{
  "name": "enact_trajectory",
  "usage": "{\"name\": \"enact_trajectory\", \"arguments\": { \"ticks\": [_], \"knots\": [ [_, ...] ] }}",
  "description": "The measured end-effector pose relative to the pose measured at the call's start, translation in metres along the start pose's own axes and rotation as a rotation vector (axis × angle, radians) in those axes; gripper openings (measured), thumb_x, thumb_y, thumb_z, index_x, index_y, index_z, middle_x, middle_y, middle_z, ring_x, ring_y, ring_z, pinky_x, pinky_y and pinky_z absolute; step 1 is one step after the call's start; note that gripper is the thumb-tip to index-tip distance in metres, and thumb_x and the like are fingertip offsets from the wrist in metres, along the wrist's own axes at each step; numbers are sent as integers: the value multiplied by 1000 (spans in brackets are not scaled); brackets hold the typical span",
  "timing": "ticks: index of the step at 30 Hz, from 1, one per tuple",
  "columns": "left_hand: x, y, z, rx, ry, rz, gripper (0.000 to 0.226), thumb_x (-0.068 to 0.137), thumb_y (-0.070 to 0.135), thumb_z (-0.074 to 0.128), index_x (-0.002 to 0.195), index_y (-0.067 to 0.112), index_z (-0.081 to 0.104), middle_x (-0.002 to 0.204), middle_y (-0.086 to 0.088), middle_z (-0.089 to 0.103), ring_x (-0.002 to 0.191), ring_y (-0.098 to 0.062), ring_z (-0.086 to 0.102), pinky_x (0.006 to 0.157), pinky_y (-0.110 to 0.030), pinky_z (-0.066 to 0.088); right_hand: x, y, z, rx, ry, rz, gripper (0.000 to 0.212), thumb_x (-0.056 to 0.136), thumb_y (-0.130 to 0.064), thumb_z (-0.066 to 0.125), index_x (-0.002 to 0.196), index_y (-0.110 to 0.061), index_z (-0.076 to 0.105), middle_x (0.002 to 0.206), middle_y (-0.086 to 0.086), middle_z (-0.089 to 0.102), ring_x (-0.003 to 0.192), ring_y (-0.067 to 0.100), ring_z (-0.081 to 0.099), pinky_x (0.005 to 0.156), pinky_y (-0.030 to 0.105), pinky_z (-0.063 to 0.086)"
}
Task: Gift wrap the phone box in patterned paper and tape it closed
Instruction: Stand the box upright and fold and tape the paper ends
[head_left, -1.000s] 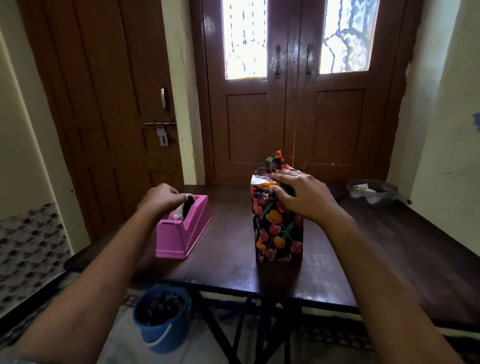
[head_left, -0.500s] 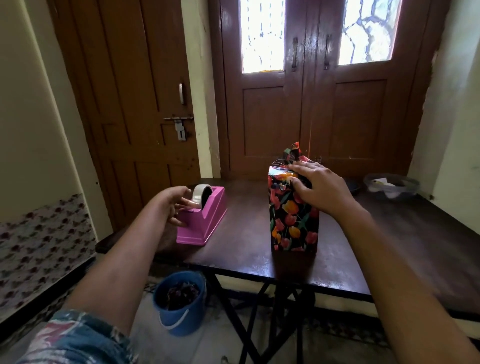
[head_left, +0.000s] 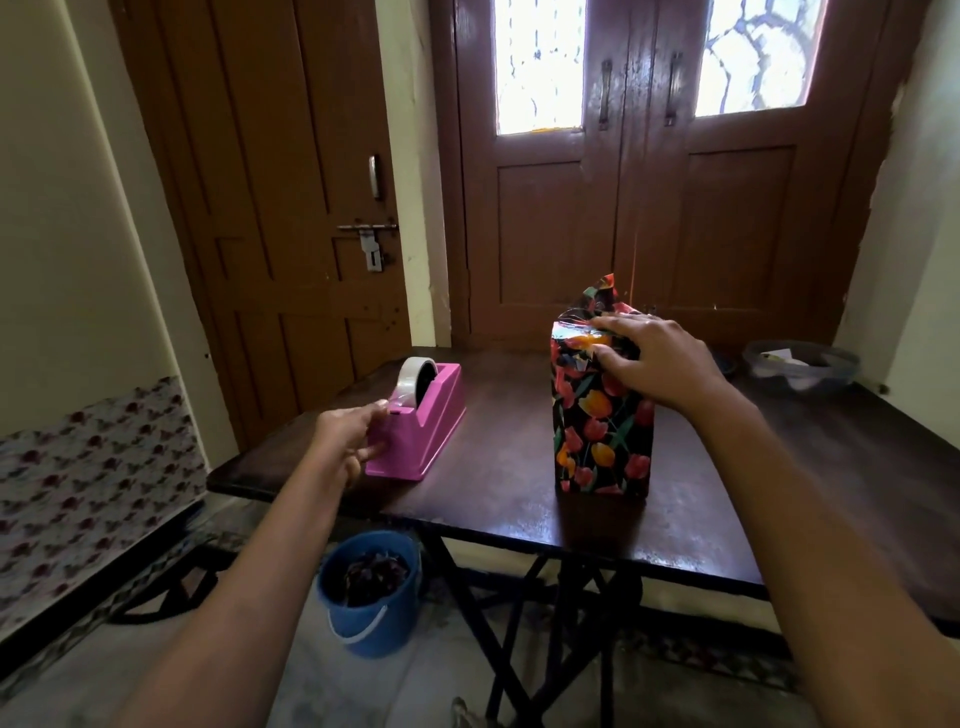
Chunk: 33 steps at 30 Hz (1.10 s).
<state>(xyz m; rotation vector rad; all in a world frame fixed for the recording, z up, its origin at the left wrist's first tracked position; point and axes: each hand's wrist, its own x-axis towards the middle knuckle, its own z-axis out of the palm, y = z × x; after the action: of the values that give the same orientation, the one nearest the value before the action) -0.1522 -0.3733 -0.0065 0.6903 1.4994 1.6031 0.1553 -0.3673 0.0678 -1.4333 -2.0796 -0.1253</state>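
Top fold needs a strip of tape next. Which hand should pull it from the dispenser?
Left. The left hand is at the cutter end of the pink tape dispenser, while the right hand grips the folded top of the wrapped box and likely must hold the paper shut.

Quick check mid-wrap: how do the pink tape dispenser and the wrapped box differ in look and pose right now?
The tape dispenser is plain pink and sits low and long; the wrapped box is dark with tulips and stands tall on end. The left hand holds the tape dispenser's near end; the right hand grips the wrapped box's folded top. Both rest on the dark table.
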Motion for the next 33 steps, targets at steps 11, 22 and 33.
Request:
{"name": "enact_trajectory", "arguments": {
  "ticks": [11,22,33],
  "knots": [
    [6,-31,-7,278,58,158,14,85,22,66,74,16,63,84,-3,66,92,-23,60,88,-42,50,6,-1,-4,29,-50,27,50,92,-36,52,139,-25,40,135,7,51,119,24,50,82,37,44],
    [-22,-1,-11,625,-83,344,18,89,23,60,84,8,67,84,-10,65,69,-16,55,59,-24,42,3,1,-6,30,-83,0,50,91,-43,50,139,-31,41,148,-3,35,134,18,35,101,46,40],
    [-66,96,156,371,-701,413,21,82,30,68,74,11,65,59,2,54,52,-7,43,51,-19,35,9,-4,-20,262,-165,111,55,81,-30,69,131,-26,45,132,-4,42,126,14,34,104,38,38]
  ]
}}
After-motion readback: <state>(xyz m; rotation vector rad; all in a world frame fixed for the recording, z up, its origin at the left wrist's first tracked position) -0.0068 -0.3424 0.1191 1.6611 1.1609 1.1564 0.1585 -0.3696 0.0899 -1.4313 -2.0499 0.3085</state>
